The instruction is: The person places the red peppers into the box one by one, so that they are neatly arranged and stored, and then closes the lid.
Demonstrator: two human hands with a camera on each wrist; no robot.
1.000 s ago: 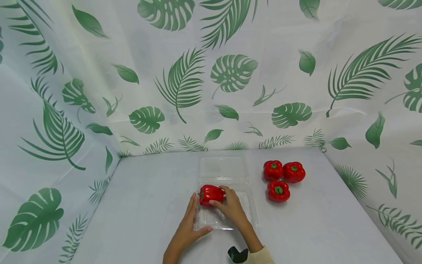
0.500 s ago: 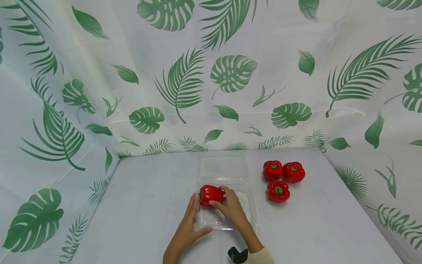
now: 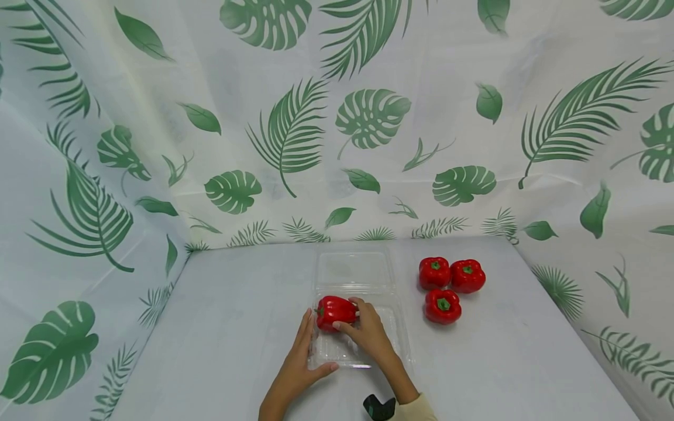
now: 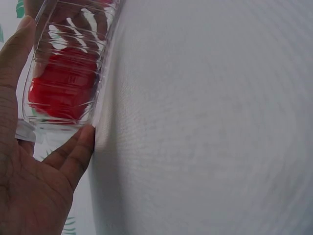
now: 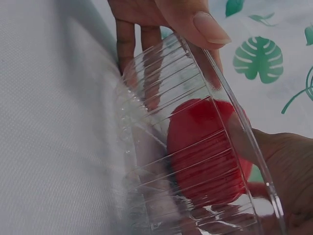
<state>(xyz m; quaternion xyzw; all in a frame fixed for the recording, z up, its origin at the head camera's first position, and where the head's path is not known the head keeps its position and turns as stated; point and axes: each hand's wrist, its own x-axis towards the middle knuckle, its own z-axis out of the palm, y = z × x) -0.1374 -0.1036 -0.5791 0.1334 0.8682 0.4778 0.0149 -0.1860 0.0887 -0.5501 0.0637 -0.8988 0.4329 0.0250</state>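
Observation:
A red bell pepper [image 3: 335, 313] lies on its side in the left part of a clear plastic clamshell container [image 3: 363, 365], its green stem pointing left. The fingers and thumb of my right hand [image 3: 372, 332] are around the pepper's right end, gripping it. My left hand [image 3: 297, 365] is at the container's near left corner, straight fingers along the left wall and thumb spread at the front edge. Through the clear ribbed wall, the pepper [image 4: 66, 85] shows in the left wrist view. The right wrist view also shows the pepper [image 5: 208, 152] behind the clear side.
Three more red bell peppers [image 3: 443, 306] stand close together to the right of the container, stems up. The container's lid [image 3: 355, 269] lies folded back on the far side. A white table [image 3: 237, 316] meets a leaf-patterned cloth [image 3: 316, 134] behind.

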